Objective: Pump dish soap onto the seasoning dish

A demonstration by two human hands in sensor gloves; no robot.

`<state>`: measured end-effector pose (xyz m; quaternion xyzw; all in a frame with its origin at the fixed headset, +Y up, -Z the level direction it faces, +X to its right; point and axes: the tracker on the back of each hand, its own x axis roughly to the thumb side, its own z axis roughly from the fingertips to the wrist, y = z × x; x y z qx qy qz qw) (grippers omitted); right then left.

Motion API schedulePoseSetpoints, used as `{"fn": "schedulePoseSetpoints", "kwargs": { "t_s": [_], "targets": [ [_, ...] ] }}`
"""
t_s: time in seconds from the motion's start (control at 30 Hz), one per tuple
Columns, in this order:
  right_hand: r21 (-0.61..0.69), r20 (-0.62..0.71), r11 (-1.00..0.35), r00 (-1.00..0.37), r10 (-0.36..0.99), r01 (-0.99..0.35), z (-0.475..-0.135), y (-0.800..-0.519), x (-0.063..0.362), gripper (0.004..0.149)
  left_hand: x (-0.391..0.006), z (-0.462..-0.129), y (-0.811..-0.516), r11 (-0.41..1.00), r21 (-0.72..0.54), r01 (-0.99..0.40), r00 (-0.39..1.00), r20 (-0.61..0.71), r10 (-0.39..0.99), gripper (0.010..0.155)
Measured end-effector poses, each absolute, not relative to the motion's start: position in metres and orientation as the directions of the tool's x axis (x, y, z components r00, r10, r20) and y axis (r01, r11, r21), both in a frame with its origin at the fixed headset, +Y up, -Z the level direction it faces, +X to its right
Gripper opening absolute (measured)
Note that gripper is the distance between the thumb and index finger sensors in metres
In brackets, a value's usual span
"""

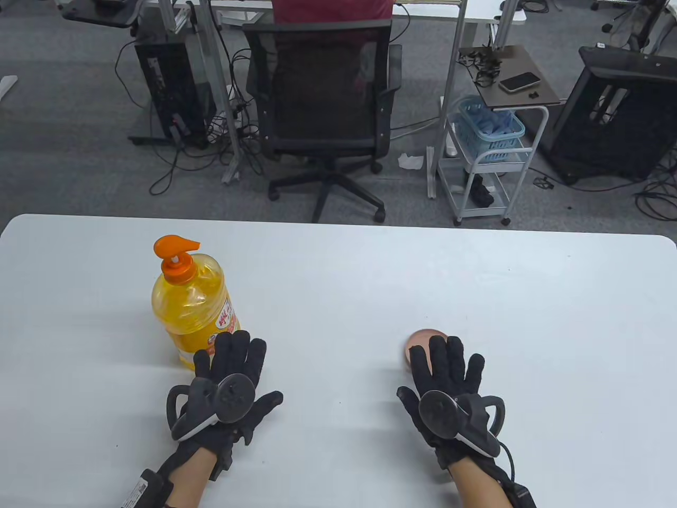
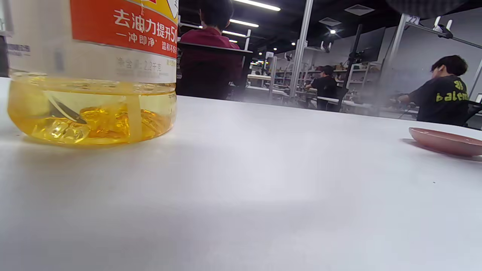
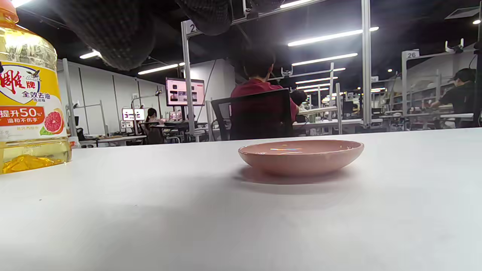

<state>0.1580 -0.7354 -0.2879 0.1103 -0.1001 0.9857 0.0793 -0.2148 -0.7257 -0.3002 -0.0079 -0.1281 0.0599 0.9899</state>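
- A clear plastic dish soap bottle (image 1: 193, 307), filled with yellow liquid and topped by an orange pump (image 1: 175, 253), stands on the smooth white table (image 1: 338, 275).
- My left hand (image 1: 227, 389) lies spread, holding nothing, just before the bottle.
- A shallow, glossy pink seasoning dish (image 3: 301, 155) sits well right of the bottle; my right hand (image 1: 447, 391), fingers splayed, overlaps its near edge.

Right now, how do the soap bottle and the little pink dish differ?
The soap bottle stands tall and upright; the pink dish lies low and shallow. The bottle is see-through yellow with an orange pump; the dish is opaque pink. The bottle sits before the left hand, the dish before the right hand. Both rest on the white table.
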Motion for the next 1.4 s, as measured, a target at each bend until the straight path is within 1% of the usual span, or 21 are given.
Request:
{"fn": "schedulePoseSetpoints", "kwargs": {
  "t_s": [0.27,0.47,0.63,0.7,0.77,0.83,0.93,1.0,1.13,1.3,1.4],
  "targets": [
    [-0.19,0.223,-0.962,-0.963,0.154,-0.198,-0.288,-0.732,0.163,0.077,-0.214,-0.298,-0.722,0.991,-0.006,-0.13,0.954,0.27,0.127,0.092],
    [-0.191,0.209,-0.96,-0.964,0.163,-0.204,-0.288,-0.732,0.165,0.077,-0.217,-0.296,-0.712,0.988,0.017,-0.155,0.948,0.285,0.144,0.092],
    [-0.195,0.213,-0.957,-0.962,0.172,-0.214,-0.289,-0.731,0.165,0.077,-0.224,-0.293,-0.69,0.976,0.129,-0.176,0.949,0.285,0.133,0.09],
    [-0.194,0.214,-0.957,-0.961,0.173,-0.215,-0.29,-0.731,0.166,0.077,-0.23,-0.293,-0.682,0.96,0.171,-0.223,0.947,0.272,0.172,0.088],
    [-0.198,0.212,-0.955,-0.96,0.18,-0.223,-0.29,-0.731,0.167,0.077,-0.238,-0.293,-0.673,0.933,0.208,-0.292,0.938,0.251,0.238,0.087],
    [-0.196,0.209,-0.953,-0.96,0.188,-0.23,-0.29,-0.731,0.168,0.077,-0.244,-0.294,-0.667,0.919,0.238,-0.315,0.937,0.23,0.262,0.086],
    [-0.196,0.203,-0.952,-0.96,0.193,-0.233,-0.29,-0.731,0.17,0.077,-0.253,-0.293,-0.653,0.868,0.339,-0.363,0.929,0.21,0.306,0.083],
    [-0.2,0.201,-0.951,-0.96,0.196,-0.236,-0.29,-0.731,0.171,0.077,-0.257,-0.294,-0.645,0.854,0.381,-0.354,0.934,0.195,0.3,0.082],
    [-0.204,0.197,-0.947,-0.958,0.207,-0.247,-0.29,-0.73,0.173,0.077,-0.27,-0.298,-0.629,0.837,0.451,-0.309,0.95,0.113,0.29,0.081],
    [-0.2,0.194,-0.946,-0.957,0.217,-0.255,-0.29,-0.73,0.175,0.077,-0.291,-0.313,-0.611,0.819,0.489,-0.301,0.934,-0.019,0.356,0.081],
    [-0.205,0.201,-0.944,-0.955,0.216,-0.257,-0.29,-0.73,0.174,0.077,-0.297,-0.326,-0.603,0.835,0.467,-0.292,0.924,-0.087,0.372,0.082]
  ]
}}
